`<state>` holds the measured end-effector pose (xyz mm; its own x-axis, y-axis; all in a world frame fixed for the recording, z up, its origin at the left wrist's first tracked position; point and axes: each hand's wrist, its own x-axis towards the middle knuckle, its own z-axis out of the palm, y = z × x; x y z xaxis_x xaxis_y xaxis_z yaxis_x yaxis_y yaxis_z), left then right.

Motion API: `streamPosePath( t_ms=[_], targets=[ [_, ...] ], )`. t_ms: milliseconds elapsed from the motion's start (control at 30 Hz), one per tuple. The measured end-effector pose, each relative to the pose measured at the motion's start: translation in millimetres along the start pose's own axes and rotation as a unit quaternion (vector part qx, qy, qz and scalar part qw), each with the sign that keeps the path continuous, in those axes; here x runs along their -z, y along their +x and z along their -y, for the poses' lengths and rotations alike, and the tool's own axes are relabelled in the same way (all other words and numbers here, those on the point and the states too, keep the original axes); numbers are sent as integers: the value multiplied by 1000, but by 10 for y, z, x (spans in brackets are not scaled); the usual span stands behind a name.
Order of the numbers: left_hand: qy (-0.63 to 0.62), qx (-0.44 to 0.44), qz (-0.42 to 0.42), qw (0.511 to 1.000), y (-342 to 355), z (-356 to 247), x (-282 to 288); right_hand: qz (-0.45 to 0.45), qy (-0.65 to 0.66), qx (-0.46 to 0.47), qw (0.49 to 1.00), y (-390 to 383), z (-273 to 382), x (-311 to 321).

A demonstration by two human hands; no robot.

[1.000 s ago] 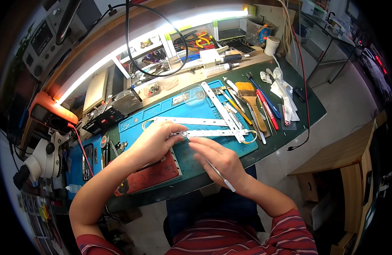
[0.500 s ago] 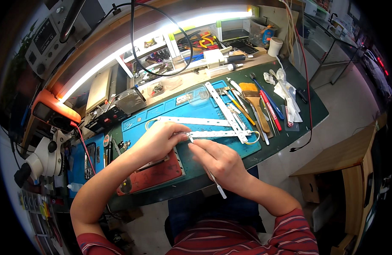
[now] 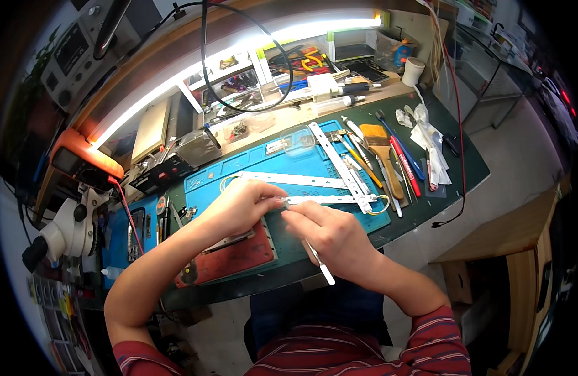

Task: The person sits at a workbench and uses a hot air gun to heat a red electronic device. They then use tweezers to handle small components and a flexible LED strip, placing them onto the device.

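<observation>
My left hand (image 3: 248, 200) pinches the near end of a white LED strip (image 3: 330, 200) between thumb and fingers. Held like a pen in my right hand (image 3: 336, 238) is a slim metal hand tool (image 3: 320, 264) with a flat pale end; its tip meets the strip beside my left fingertips and is mostly hidden. Two more white strips lie on the blue work mat (image 3: 289, 161): one strip (image 3: 301, 180) behind my hands, and another strip (image 3: 336, 160) slanting across at the right. Yellowish wire loops (image 3: 382, 205) show at the strips' ends.
A red pad (image 3: 229, 257) lies beneath my left forearm. To the right are a wide brush (image 3: 378, 138), pens and crumpled white tissue (image 3: 430, 141). An orange multimeter (image 3: 88, 156) stands at left. A black cable (image 3: 204, 62) loops overhead before the lit shelf.
The view has shifted slightly, moving the bench a little to the right in the picture. Both hands keep their hold, and the tool in my right hand has tilted only slightly.
</observation>
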<state>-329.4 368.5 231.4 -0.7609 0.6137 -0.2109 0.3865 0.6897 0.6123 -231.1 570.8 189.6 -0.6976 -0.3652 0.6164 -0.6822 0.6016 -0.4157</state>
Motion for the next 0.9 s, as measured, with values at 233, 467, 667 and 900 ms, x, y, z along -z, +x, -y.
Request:
streamPosePath(
  t_ms=[233, 467, 667, 900],
  targets=[
    [-15, 30, 1, 999, 2, 13, -10, 44, 3, -22, 999, 43, 5, 48],
    [14, 7, -8, 1000, 7, 19, 6, 81, -4, -35, 996, 84, 3, 60],
    [13, 8, 5, 1000, 41, 22, 52, 72, -5, -22, 997, 55, -5, 88],
    [41, -24, 19, 999, 61, 19, 79, -44, 23, 14, 999, -104, -155, -38]
  ],
)
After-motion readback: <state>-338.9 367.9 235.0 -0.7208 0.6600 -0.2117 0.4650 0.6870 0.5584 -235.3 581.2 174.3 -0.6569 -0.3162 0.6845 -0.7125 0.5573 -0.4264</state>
